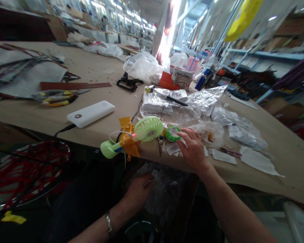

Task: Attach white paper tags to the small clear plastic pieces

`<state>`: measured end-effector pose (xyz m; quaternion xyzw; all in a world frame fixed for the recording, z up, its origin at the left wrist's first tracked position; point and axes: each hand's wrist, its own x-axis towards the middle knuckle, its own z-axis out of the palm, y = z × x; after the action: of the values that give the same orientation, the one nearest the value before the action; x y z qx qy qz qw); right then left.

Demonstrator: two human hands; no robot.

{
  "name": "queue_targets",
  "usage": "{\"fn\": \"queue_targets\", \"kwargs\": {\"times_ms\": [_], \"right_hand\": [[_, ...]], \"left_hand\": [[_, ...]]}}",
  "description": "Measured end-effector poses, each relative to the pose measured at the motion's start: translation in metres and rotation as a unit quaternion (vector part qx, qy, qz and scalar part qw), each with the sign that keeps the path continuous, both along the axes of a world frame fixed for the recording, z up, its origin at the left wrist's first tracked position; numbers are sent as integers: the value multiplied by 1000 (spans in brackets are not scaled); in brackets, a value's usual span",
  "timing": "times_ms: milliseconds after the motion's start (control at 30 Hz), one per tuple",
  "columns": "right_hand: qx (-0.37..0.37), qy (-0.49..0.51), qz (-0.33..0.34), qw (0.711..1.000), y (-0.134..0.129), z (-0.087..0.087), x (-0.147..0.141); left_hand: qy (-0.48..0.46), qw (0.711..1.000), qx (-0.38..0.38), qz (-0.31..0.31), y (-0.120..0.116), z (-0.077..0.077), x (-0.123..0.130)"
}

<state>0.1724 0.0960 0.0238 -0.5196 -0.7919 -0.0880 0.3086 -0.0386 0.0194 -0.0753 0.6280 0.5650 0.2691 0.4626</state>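
My right hand [194,148] reaches over the table's front edge, its fingertips on the rim of a small round green container [172,133] with something pale inside. Left of that container stand a light green fan [148,128] and a pointed tool [160,145] with its tip toward me. Below the table edge, my left hand [140,189] is low over a clear plastic bag [162,192] of pale pieces, its fingers curled at something pale that is too small to name.
A white power bank [91,114], pliers [58,98] and a brown strip [76,85] lie on the left. A hammer [166,96] rests on plastic-wrapped packets behind the fan. Paper pieces [224,156] lie right of my right hand. A red mesh basket [27,168] stands below left.
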Motion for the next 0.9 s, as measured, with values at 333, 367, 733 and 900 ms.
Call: {"fn": "queue_targets", "kwargs": {"times_ms": [333, 367, 733, 900], "right_hand": [[-15, -30, 20, 999, -40, -38, -9], [-5, -30, 14, 999, -39, -39, -9], [36, 98, 37, 994, -33, -43, 0], [49, 157, 88, 982, -46, -42, 6]], "left_hand": [[0, 999, -27, -31, -3, 12, 10], [-2, 999, -30, -33, -3, 13, 11], [-82, 995, -49, -19, -2, 28, 24], [-235, 953, -190, 6, -2, 50, 41]]}}
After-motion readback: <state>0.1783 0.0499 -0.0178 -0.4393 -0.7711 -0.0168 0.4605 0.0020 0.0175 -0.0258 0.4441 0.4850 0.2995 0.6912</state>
